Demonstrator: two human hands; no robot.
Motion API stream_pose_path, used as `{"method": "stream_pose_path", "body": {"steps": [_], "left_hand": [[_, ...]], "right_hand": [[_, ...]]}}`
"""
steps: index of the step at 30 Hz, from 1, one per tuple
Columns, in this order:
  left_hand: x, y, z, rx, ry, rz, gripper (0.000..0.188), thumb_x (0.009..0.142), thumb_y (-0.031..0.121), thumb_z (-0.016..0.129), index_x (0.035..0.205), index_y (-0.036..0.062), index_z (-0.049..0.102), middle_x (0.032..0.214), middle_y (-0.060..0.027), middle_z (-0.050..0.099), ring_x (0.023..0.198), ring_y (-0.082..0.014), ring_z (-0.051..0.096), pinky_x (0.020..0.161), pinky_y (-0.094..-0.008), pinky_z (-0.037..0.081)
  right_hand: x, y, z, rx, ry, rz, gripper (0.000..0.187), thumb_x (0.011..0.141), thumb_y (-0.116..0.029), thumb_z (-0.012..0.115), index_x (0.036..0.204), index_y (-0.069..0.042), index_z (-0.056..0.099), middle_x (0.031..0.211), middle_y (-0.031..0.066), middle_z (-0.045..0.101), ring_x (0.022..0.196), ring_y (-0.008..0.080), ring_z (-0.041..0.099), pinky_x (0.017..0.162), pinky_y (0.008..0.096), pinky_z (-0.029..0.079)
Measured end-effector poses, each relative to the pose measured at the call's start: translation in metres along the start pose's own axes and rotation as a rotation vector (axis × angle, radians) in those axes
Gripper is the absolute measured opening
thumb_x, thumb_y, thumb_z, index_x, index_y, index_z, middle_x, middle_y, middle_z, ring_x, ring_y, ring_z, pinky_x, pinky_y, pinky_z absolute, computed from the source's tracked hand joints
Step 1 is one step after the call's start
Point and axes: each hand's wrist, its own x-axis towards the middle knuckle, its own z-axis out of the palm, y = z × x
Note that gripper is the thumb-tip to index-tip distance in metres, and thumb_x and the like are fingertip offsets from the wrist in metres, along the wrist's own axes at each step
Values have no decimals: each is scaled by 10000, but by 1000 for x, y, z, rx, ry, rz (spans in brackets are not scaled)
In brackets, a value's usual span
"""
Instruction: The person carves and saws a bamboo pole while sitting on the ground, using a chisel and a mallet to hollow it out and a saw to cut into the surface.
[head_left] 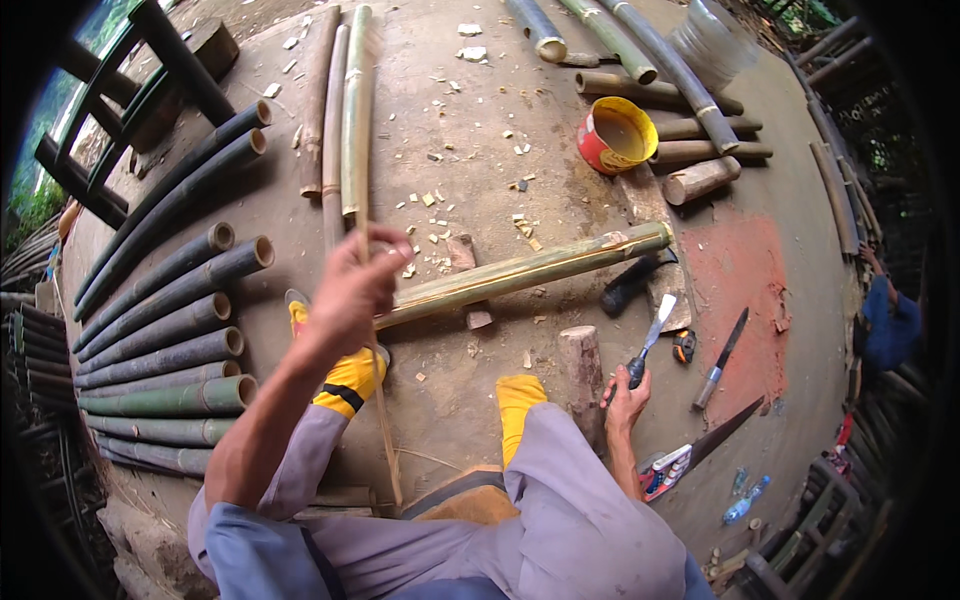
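My left hand (358,283) is blurred, its fingers closed round a thin bamboo strip (388,440) that runs from above the hand down toward my lap. Under and beside it lies a green bamboo pole (500,280), with a long pale cut opened along its side and its left end hidden by my hand. My right hand (627,398) grips the dark handle of a chisel (658,322), its wide pale blade tilted up and away from me. A short upright wooden block (582,372) stands just left of the chisel.
Dark bamboo poles (165,355) lie stacked at the left. A handsaw (700,450), a knife (722,355) and a tape measure (683,346) rest at the right. A red and yellow bucket (617,137) of liquid stands beyond, near more bamboo (665,92). Chips litter the ground.
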Motion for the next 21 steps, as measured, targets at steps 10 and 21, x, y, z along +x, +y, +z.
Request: {"method": "stream_pose_path", "body": {"steps": [10, 21], "left_hand": [[117, 183, 6, 1027, 569, 1172, 236, 914, 217, 578, 1081, 53, 611, 945, -15, 572, 781, -63, 515, 696, -254, 416], [41, -189, 29, 14, 109, -239, 270, 847, 234, 686, 977, 28, 569, 816, -55, 625, 660, -140, 633, 629, -327, 545]], "right_hand": [[25, 21, -34, -436, 302, -121, 305, 822, -243, 679, 957, -25, 514, 700, 93, 546, 594, 236, 564, 540, 380, 456], [241, 18, -133, -1113, 385, -333, 444, 861, -312, 601, 1159, 5, 512, 1061, 239, 583, 965, 411, 559, 848, 482, 425]]}}
